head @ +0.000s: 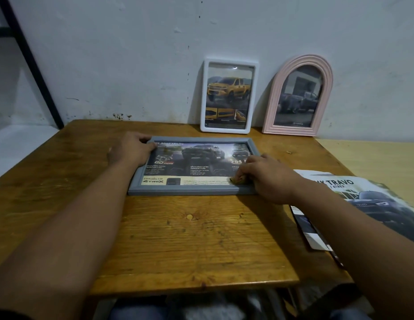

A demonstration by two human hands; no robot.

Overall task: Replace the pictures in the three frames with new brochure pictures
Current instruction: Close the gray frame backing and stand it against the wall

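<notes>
I am looking down at a grey frame [192,167] lying flat on the wooden tabletop [178,239], face up, with a dark brochure picture of a pickup truck showing inside it. My left hand [129,148] is resting on the frame's far left corner, its fingers curling over the top edge and gripping the moulding there. My right hand [266,176] is sitting at the near right corner, its fingers bent and pinching a small brownish thing [236,180] against the frame's lower right area; I cannot tell what that piece is. Behind the grey frame, two more frames are standing upright and leaning against the pale wall [132,54]: a white rectangular frame [229,95] showing a yellow pickup truck, and just beside it to the right a pink arched frame [298,98] holding a darker picture of a vehicle. To the right of my right forearm, a stack of brochures [354,204] is lying on the tabletop, the top one printed with a large truck and the word TRAVO, and partly overhanging the near right edge. A lighter wooden surface [374,158] is adjoining the tabletop on the far right, and a black metal post [30,63] is slanting up the wall on the left.
</notes>
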